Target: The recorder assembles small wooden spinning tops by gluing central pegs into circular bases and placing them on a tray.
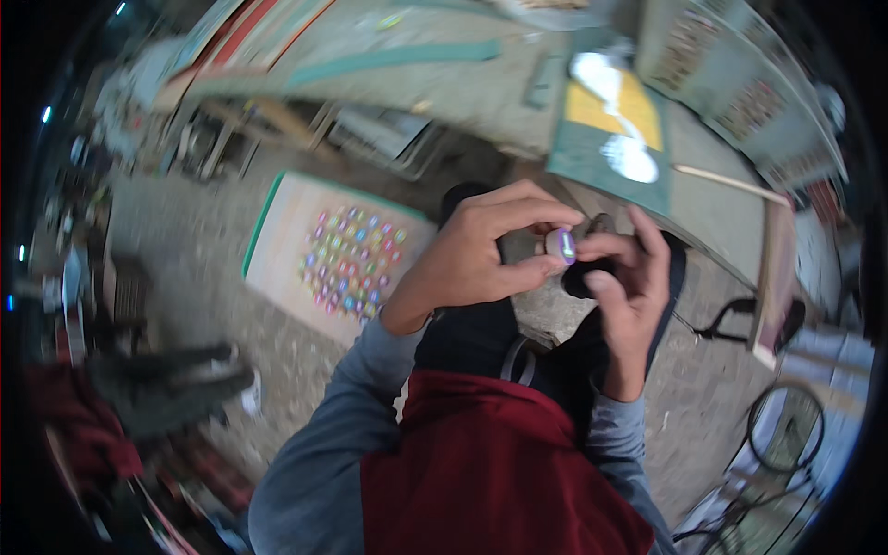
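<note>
My left hand (pixel 481 245) pinches a small round purple-rimmed piece (pixel 561 245) between thumb and fingers, above my knees. Its face has a pale, shiny centre, but the exact kind cannot be made out. Close on its right is my right hand (pixel 629 277), fingers apart and curled, with a fingertip at or almost at the piece's edge. Nothing is visible in the right hand's grasp. To the left, a pale board (pixel 277 250) with a green edge carries many small round pieces (pixel 356 259) in several colours, similar in size to the held one.
A workbench (pixel 444 97) runs across the front, bearing a green mat (pixel 573 157), a yellow sheet (pixel 638 111), a teal strip (pixel 398 60) and a wooden stick (pixel 731 183). A pale bin (pixel 740 83) stands at the far right. A black wheel-like ring (pixel 786 425) is at lower right.
</note>
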